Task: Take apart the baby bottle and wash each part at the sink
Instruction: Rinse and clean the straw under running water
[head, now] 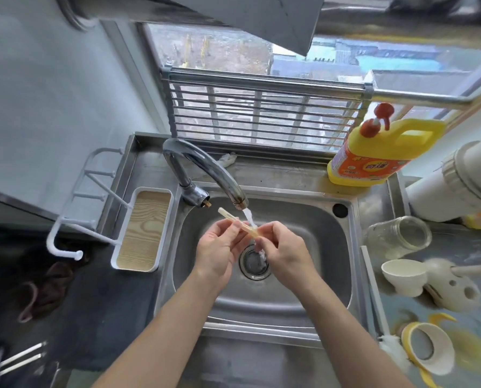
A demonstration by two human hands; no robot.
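Note:
Over the steel sink [298, 219], my left hand [218, 247] and my right hand [282, 247] both pinch a thin yellowish straw tube [228, 215] from the bottle. Water runs from the faucet [205, 169] onto the tube between my fingertips. On the counter to the right lie the clear bottle body [398, 236] on its side, a cream cap [404, 277], a cream weighted piece with holes [454, 289] and a yellow handled collar ring [426, 348].
A yellow dish-soap jug [373, 155] stands behind the sink at the right. A white rack with a wood-pattern tray [142, 228] hangs at the sink's left. A white bottle brush [373, 292] lies along the sink's right rim. A window with metal bars is behind.

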